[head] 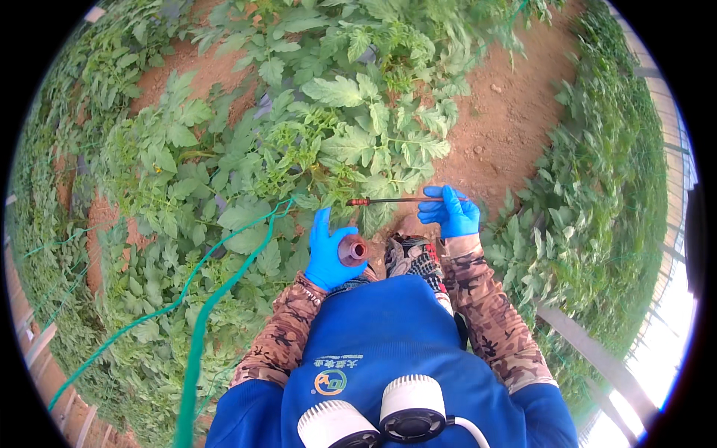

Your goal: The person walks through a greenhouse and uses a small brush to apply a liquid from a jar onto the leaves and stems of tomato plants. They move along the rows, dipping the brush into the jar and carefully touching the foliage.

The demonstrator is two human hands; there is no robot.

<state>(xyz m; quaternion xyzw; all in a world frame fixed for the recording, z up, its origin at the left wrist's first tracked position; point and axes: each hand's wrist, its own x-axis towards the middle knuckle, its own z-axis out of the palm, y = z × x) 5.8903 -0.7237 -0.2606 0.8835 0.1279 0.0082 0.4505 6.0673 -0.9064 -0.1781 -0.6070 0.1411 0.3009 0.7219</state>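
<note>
My left hand (pixel 327 252), in a blue glove, grips a small open-mouthed bottle (pixel 354 251) stained dark red. The bottle's mouth faces up towards me. My left index finger stretches away from the bottle, up to the tomato foliage. Between the gloved fingers of my right hand (pixel 450 211) is a thin, dark-handled brush (pixel 395 200), held nearly level. Its red-stained tip points left and lies over the edge of a leafy tomato plant (pixel 336 162). Small yellowish blossoms show among the leaves, though the foliage hides most of the stems.
Green twines (pixel 210 313) slant up from the lower left to the plant. A strip of bare brown soil (pixel 498 129) runs between the plant rows. Another dense row (pixel 594 185) stands on the right. Two white fan units (pixel 411 406) hang at my chest over a blue garment.
</note>
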